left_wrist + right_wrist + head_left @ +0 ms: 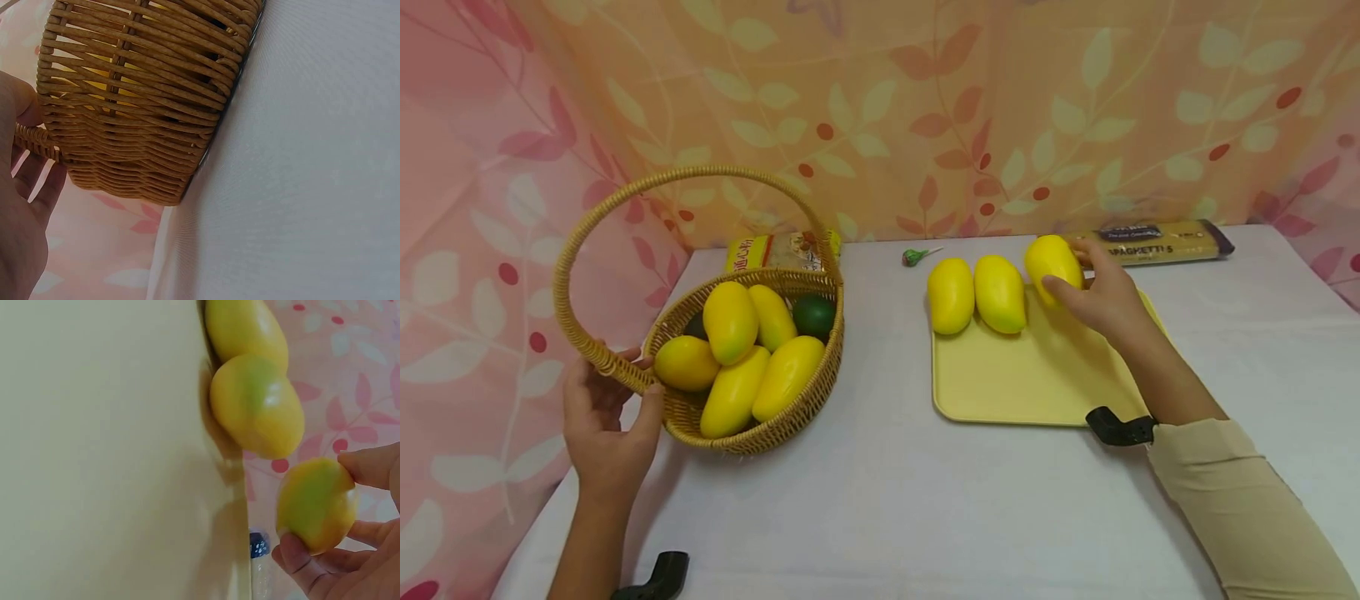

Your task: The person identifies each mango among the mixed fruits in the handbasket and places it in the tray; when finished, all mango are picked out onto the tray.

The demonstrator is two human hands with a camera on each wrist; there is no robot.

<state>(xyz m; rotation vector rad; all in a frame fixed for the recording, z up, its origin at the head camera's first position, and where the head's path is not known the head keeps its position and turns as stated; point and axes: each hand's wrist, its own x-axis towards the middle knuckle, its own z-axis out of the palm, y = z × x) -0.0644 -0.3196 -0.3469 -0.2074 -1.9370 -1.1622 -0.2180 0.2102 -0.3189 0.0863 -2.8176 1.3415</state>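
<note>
A yellow mango (1054, 268) is gripped by my right hand (1105, 292) above the far right part of a pale yellow tray (1022, 375). Two more mangoes (951, 296) lie side by side at the tray's far left; in the right wrist view the held mango (317, 505) shows a greenish end. At the left stands a wicker basket (790, 425) with a tall arched handle (692, 172). Several yellow mangoes (730, 323) and a dark green fruit (814, 317) fill it. My left hand (612, 417) holds the handle's base at the basket's left rim, fingers behind it (37, 181).
Behind the basket lies a yellow-and-clear food packet (782, 252). A spaghetti pack (1157, 242) rests behind the tray at the right. A small green-wrapped lollipop (914, 257) is near the back edge of the white-covered table (880, 492). A patterned curtain (880, 125) hangs behind.
</note>
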